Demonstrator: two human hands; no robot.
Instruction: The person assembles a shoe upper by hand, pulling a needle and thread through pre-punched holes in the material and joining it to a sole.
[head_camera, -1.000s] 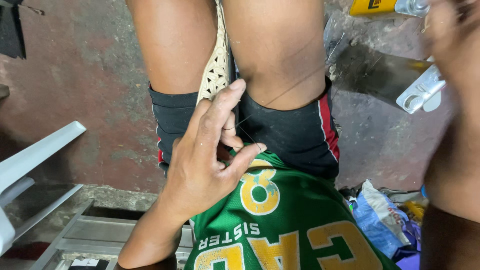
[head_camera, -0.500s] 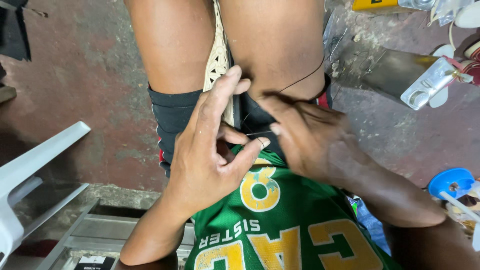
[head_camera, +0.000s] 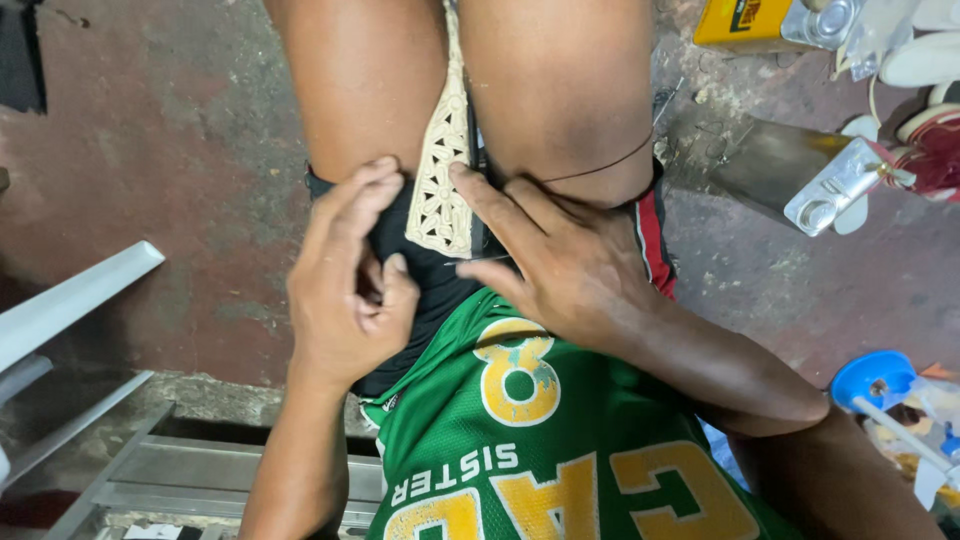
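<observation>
Whereas the right hand (head_camera: 570, 265) had been off to the side a second earlier, it now lay on the lap with fingers spread, index fingertip touching the cream openwork piece (head_camera: 445, 170) wedged between the thighs. The left hand (head_camera: 345, 285), fingers curled together, rested just beside that piece on the black shorts (head_camera: 425, 290), so both hands had closed in on it.

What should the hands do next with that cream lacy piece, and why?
Probably pinch the thread. The right hand lies beside the cream lacy piece held between the knees, and a thin dark thread crosses the leg by it. The left hand rests curled on the black shorts.
</observation>
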